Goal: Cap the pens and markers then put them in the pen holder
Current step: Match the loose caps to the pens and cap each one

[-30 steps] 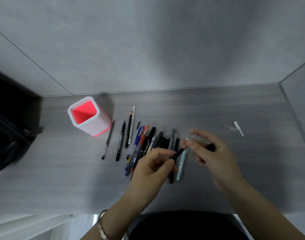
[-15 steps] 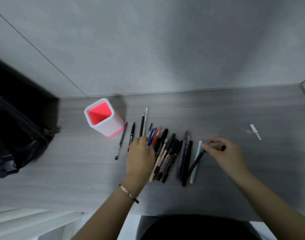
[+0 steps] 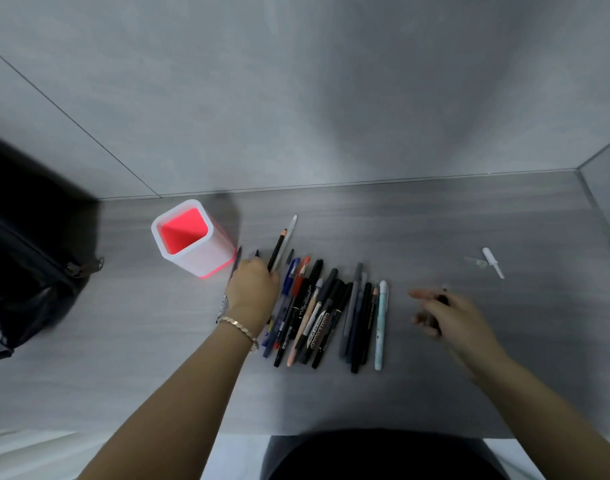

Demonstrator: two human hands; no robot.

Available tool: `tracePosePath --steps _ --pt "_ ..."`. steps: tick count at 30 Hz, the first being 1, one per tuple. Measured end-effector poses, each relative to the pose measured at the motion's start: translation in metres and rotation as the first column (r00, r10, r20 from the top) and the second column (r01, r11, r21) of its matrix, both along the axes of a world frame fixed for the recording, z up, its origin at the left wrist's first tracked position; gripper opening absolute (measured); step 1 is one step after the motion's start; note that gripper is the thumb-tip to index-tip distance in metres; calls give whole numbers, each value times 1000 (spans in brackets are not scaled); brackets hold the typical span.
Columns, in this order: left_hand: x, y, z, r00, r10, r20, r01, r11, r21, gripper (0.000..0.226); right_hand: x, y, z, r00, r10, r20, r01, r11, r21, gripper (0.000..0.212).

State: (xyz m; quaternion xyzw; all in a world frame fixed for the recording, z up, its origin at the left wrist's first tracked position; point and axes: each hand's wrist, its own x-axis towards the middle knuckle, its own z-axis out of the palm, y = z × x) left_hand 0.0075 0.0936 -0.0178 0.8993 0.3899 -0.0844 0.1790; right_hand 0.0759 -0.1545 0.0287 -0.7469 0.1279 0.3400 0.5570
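A grey wall with thin seams stood behind the grey wood-grain worktop [image 3: 435, 216], and a black bag [image 3: 26, 271] slumped at its far left edge.

My left hand [image 3: 251, 292] lay knuckles-up over the left end of the row of pens [image 3: 317, 310]. Its fingers were curled down and hidden under the hand, so I could not tell whether they gripped anything. A black pencil [image 3: 276, 249] and a white pen [image 3: 287, 237] poked out just beyond those fingers, pointing toward the wall. A dark pen [image 3: 235, 268] showed at the hand's left side, its printed barrel coming out again by the bracelet [image 3: 239, 325] on the wrist. The holder [image 3: 192, 237], white outside and red inside, stood just left of the left fingers and slightly farther back, with nothing showing inside it.

The rest of the row lay side by side on the worktop to the right of the left hand: blue and red pens nearest it, then black markers and a peach one, then grey and black barrels. The last was a pale blue pen [image 3: 381, 323] with a white cap.

My right hand [image 3: 448, 317] sat well to the right of that pale pen, blurred. Its fingers [image 3: 421, 295] were partly spread, yet a small dark piece [image 3: 442, 296] sat pinched among them. What it was I could not make out. Beyond the right fingers, toward the wall, a white cap [image 3: 492, 262] lay on the worktop with a clear cap [image 3: 474, 262] just left of it.
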Motion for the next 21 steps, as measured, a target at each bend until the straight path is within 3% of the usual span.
tracePosePath --steps 5,8,10,13,16,19,21 --pt "-2 9 3 996 69 -63 -77 989 -124 30 -8 -12 8 997 -30 -69 40 986 160 16" --pt "-7 0 22 989 105 107 -96 991 -91 29 -9 -17 15 997 -62 -48 70 977 200 14" --pt "-12 -17 40 961 136 242 -88 976 -200 28 -9 -19 20 993 -112 -21 114 964 241 18" --pt "-25 -54 62 921 175 348 11 881 -472 27 -10 -17 29 982 -190 6 179 937 301 21" --pt "-41 -89 76 894 224 389 119 716 -688 24 -11 -13 36 968 -249 37 222 915 338 18" --pt "-53 -111 81 906 184 380 205 594 -778 22 -14 -10 39 948 -311 60 269 890 368 18" --pt "-56 -118 80 916 149 372 230 565 -793 26 -17 -9 40 939 -339 62 290 875 386 18"
